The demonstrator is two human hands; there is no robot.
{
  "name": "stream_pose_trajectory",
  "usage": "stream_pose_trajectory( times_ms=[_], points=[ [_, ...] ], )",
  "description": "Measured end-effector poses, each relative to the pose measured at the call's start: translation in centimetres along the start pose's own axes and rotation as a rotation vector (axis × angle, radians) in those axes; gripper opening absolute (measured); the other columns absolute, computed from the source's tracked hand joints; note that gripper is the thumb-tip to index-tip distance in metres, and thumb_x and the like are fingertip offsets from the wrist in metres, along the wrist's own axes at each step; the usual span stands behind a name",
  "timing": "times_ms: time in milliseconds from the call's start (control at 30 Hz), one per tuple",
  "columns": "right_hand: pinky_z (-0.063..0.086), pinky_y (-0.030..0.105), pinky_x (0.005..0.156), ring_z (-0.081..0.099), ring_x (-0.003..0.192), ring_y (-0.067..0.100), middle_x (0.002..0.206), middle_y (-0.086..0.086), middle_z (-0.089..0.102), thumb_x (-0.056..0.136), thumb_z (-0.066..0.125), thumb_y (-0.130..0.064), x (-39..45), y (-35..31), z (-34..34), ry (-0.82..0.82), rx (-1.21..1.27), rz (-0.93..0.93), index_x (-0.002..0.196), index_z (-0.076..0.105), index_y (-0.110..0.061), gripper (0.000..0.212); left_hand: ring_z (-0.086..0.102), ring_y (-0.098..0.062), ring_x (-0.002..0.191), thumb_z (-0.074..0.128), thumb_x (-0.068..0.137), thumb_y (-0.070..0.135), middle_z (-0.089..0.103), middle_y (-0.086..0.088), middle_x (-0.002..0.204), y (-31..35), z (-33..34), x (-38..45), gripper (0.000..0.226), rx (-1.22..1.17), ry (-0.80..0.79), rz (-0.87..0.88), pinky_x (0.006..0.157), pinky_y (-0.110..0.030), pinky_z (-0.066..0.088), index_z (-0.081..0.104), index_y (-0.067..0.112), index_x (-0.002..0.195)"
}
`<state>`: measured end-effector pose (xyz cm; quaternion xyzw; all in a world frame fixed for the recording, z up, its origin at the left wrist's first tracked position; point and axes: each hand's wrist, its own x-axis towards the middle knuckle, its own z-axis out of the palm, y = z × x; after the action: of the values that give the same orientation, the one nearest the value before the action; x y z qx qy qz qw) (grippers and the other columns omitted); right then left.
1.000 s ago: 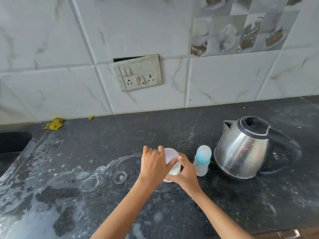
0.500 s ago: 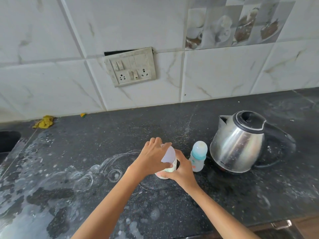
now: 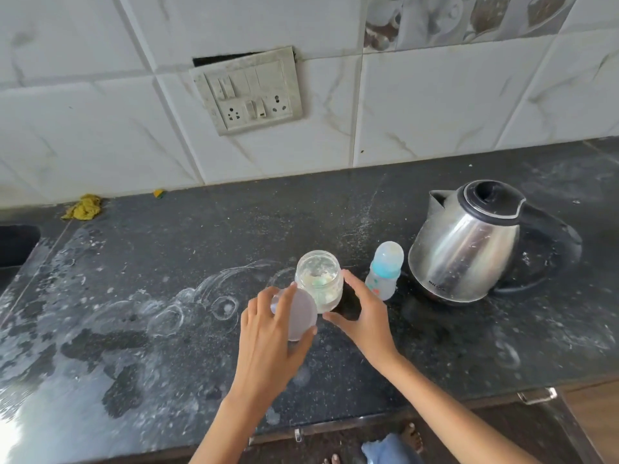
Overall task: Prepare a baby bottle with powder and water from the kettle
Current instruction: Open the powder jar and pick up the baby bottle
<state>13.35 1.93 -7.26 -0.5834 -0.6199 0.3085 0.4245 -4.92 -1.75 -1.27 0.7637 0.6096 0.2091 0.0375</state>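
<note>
A clear powder jar (image 3: 320, 279) stands open on the dark counter, pale powder and a small scoop inside. My left hand (image 3: 271, 336) holds its translucent white lid (image 3: 299, 311) just left of the jar. My right hand (image 3: 363, 313) curls round the jar's right side, thumb and fingers at its wall. A small baby bottle (image 3: 384, 271) with a blue collar and clear cap stands upright to the right of the jar. A steel kettle (image 3: 469, 242) with a black lid sits on its base farther right.
The black counter (image 3: 167, 262) carries white powder smears and ring marks at the left. A sink edge (image 3: 16, 244) shows at far left, a yellow cloth (image 3: 83, 207) by the tiled wall. A switch socket plate (image 3: 248, 90) hangs above. Drawer handles lie under the front edge.
The lid has come off the jar: my left hand lifted it from the top and drew it down to the left. My right hand stayed at the jar.
</note>
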Motion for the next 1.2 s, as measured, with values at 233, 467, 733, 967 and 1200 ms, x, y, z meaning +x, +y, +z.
stream_pose_trajectory(
  times_ms=[233,467,733,967,1200],
  points=[
    [0.055,0.021,0.09,0.06,0.107,-0.004,0.115,-0.008,0.067,0.074,0.082,-0.006,-3.6,2.4,-3.4,0.207,-0.075,-0.024,0.115,0.066,-0.016,0.045,0.058,-0.028,0.105,0.071,0.073,0.049,0.054,-0.008,0.127,-0.6,4.8,-2.9,0.07,0.059,-0.225,0.097,0.087,-0.039,0.049,0.045,0.025,0.134],
    [0.05,0.026,0.093,0.056,0.114,0.013,0.127,0.005,0.056,0.074,0.083,-0.015,-2.0,2.7,-4.8,0.36,-0.009,0.052,0.129,0.053,-0.005,0.063,0.06,-0.025,0.113,0.047,0.082,0.066,0.06,-0.007,0.129,0.0,5.2,-2.4,0.062,0.081,-0.196,0.192,0.091,-0.039,0.053,0.057,0.022,0.124],
    [0.047,0.02,0.091,0.057,0.11,0.003,0.118,-0.008,0.059,0.079,0.079,-0.026,2.8,2.7,-4.7,0.231,0.06,0.158,0.128,0.049,-0.013,0.059,0.046,-0.009,0.121,0.054,0.093,0.033,0.054,0.002,0.134,5.7,3.1,3.1,0.038,-0.373,-0.001,0.365,0.105,-0.021,0.034,0.055,0.016,0.127],
    [0.049,0.029,0.1,0.063,0.116,0.015,0.122,0.002,0.069,0.082,0.075,-0.019,3.9,0.4,-9.8,-0.224,0.491,0.25,0.128,0.057,-0.018,0.05,0.038,-0.009,0.136,0.063,0.089,0.019,0.033,0.009,0.149,7.0,2.1,9.8,0.065,-0.789,-0.174,0.235,0.111,-0.025,0.035,0.028,0.024,0.144],
    [0.046,0.042,0.104,0.055,0.127,0.035,0.131,0.024,0.06,0.083,0.074,-0.021,4.1,-0.6,-12.7,-0.655,0.694,0.296,0.133,0.055,-0.008,0.055,0.059,-0.022,0.119,0.059,0.087,-0.006,0.056,-0.011,0.133,7.3,-0.6,12.7,0.06,-1.198,-0.653,0.188,0.095,-0.037,0.053,0.039,0.01,0.141]
  ],
)
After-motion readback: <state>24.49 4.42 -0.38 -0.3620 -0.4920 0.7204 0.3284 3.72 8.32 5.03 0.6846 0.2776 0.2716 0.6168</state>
